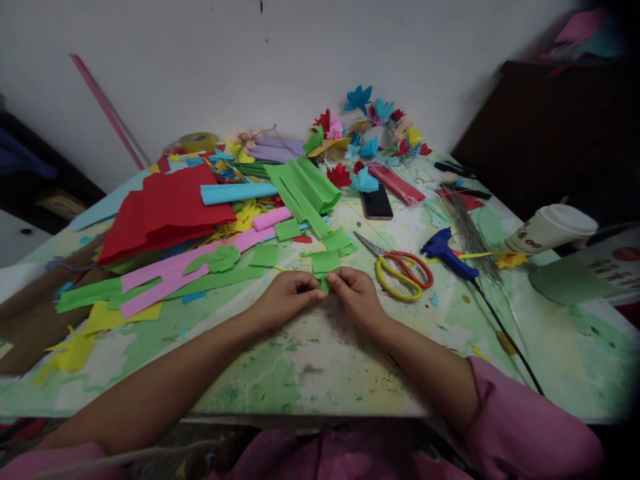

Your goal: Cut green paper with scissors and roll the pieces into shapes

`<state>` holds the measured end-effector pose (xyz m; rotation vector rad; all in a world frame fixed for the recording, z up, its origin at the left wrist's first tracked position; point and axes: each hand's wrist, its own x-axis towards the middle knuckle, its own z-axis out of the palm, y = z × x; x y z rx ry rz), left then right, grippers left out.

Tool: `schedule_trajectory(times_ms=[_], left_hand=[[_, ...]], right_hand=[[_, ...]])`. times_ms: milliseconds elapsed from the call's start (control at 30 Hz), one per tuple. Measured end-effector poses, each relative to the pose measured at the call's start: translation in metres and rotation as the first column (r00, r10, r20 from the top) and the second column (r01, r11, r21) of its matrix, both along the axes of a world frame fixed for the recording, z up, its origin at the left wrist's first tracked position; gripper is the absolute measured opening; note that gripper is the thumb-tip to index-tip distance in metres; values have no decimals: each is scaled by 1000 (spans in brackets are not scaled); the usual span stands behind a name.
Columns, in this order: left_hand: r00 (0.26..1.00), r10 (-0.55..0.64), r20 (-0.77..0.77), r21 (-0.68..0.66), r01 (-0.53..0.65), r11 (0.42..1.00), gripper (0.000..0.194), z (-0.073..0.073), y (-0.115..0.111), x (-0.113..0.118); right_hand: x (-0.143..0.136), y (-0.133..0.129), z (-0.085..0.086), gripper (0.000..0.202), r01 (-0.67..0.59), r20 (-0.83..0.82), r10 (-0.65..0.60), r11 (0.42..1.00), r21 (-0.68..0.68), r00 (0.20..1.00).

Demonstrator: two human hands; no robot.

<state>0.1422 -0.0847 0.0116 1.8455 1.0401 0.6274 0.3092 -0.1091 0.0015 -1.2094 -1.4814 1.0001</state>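
Note:
My left hand (295, 297) and my right hand (356, 297) meet near the middle of the table, thumbs and fingers pinched on a small piece of green paper (324, 285). More green paper pieces (326, 261) lie just beyond the fingertips. To the right of my right hand rest scissors (400, 261) with one red and one yellow handle. A blue glue gun (450, 255) with a black cord lies farther right. Green strips (235, 275) and pink strips (175, 273) of paper are spread to the left.
Red paper (170, 207) and a green folded sheet (305, 190) lie behind. Paper flowers (367, 180) crowd the back near a phone (377, 203). At the right stand a lidded cup (550, 228), thin wires (467, 217) and a large container (590, 267). Brown paper (40, 307) covers the left edge.

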Motion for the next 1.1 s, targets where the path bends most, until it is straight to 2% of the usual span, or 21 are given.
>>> schedule_trajectory(times_ms=[233,500,633,867,1100], left_hand=[[999,-12,40,32,10,999,29,1,-1,1],[996,-42,84,-44,45,998,41,11,-2,-1],[995,-52,84,-43,55,998,40,9,-1,-2],[985,-11,172,-155,38,987,37,5,-1,-2],[981,-12,195,-184,48,982,37,5,-1,-2]], right_hand=[[1,0,2,31,-8,92,0,997,80,996],[2,-3,3,29,-57,143,39,991,121,989],[2,-3,3,30,-83,164,59,987,141,985],[3,-4,2,30,-92,155,68,983,156,986],[2,-3,0,32,-107,142,88,985,138,986]])
